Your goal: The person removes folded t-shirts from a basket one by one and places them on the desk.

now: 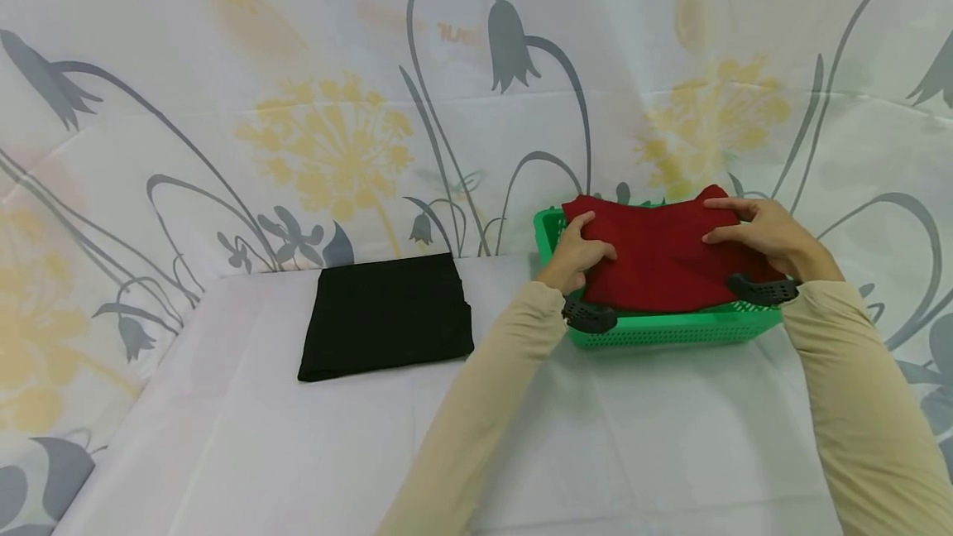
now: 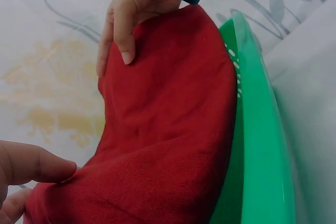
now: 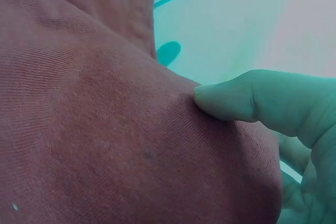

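Note:
A folded red cloth [image 1: 658, 251] lies over the green plastic basket [image 1: 670, 329], covering most of its opening. My left hand [image 1: 576, 255] pinches the cloth at its left side, thumb on top and other fingers behind the edge. At the right side my right hand [image 1: 767, 234] grips the cloth, its thumb pressed on the upper face in the right wrist view and fingers reaching under. Between the two hands the red fabric [image 2: 163, 103] sags a little. The basket's inside is mostly hidden beneath it.
A folded black cloth [image 1: 387, 317] lies flat on the white-covered table [image 1: 298, 453], left of the basket. Behind the table hangs a white curtain [image 1: 335, 48] with grey and yellow flower prints, close to the basket's back. Black straps [image 1: 588, 317] sit at both wrists.

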`<state>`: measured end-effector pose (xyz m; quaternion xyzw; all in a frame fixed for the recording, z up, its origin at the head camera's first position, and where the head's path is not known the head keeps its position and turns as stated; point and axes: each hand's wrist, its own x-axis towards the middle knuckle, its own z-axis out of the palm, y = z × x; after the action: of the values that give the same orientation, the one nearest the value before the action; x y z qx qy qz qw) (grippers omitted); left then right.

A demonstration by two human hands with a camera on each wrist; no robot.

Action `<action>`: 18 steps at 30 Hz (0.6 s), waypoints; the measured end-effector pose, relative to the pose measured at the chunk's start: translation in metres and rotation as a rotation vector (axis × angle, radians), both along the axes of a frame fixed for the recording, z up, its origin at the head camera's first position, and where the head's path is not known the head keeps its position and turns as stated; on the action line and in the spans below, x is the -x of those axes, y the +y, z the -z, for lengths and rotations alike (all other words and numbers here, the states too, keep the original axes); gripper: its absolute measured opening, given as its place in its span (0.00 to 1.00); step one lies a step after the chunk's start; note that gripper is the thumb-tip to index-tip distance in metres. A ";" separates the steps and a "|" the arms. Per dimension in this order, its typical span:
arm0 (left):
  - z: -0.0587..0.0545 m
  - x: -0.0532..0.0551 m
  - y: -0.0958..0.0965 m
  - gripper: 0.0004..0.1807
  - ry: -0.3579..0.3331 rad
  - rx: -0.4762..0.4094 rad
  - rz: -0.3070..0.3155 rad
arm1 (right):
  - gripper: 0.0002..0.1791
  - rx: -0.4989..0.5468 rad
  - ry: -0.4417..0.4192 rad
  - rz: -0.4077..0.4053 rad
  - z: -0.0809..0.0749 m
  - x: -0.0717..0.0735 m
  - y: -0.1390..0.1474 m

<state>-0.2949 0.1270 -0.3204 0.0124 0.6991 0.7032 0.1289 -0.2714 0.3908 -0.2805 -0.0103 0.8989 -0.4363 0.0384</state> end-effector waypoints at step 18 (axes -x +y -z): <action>-0.010 -0.001 -0.013 0.39 0.033 -0.102 0.048 | 0.39 0.105 -0.004 0.084 -0.009 -0.015 -0.003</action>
<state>-0.2936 0.1143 -0.3107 0.0473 0.6638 0.7344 0.1336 -0.2560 0.3874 -0.2717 0.0262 0.8745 -0.4839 0.0213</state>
